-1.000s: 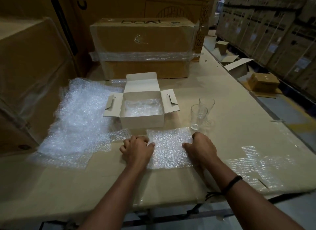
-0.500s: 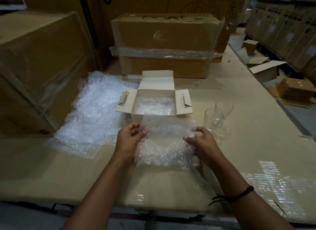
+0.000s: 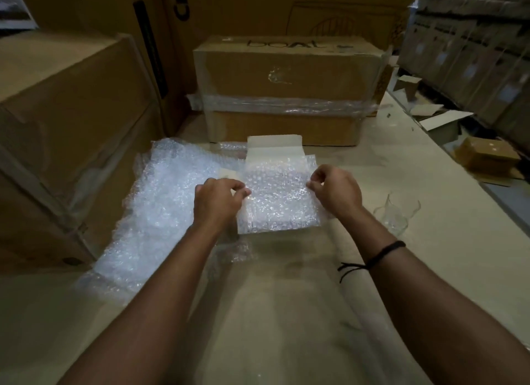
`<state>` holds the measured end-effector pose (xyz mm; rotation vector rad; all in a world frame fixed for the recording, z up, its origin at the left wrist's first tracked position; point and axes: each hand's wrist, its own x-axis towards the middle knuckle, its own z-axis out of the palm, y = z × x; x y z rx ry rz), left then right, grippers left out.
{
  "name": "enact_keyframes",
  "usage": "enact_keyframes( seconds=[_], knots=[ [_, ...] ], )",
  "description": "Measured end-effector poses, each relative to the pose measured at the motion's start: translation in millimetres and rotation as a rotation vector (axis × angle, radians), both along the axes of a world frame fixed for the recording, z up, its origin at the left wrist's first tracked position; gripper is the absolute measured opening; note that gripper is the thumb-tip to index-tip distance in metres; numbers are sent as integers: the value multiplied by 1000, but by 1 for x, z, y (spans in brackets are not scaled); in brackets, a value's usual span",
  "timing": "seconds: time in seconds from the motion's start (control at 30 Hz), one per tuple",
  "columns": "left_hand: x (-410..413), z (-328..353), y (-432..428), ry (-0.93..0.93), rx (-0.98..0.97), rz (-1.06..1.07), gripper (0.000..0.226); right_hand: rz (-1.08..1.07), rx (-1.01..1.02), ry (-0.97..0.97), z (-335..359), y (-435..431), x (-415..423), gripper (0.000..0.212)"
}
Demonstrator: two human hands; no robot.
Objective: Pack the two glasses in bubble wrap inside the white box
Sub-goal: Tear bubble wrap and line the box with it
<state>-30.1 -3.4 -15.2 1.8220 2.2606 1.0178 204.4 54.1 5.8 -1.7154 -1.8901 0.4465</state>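
Over the white box [image 3: 274, 146], a bubble-wrap sheet [image 3: 276, 201] is pinched by left hand [image 3: 219, 201] and right hand [image 3: 337, 191]; lining step judged underway, glasses [image 3: 397, 217] at right next.

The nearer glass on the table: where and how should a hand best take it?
Probably round the side wall of the nearer glass, with the right hand coming from the near right. It stands upright with its mouth up, and the second glass stands close behind it, so a front approach avoids knocking that.
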Motion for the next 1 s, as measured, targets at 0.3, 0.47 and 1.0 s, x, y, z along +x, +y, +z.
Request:
enact_keyframes(
  seconds=[0.3,0.47,1.0],
  knots=[
    [-20,0,50,549,-259,-298,38,138,-69,-472,-6,40,-17,11],
    [-32,7,63,554,-229,-415,46,301,-214,-714,11,40,-21,37],
    [2,-12,89,945,-643,-642,74,603,-291,-1213,-22,64,-55,99]
  ],
)
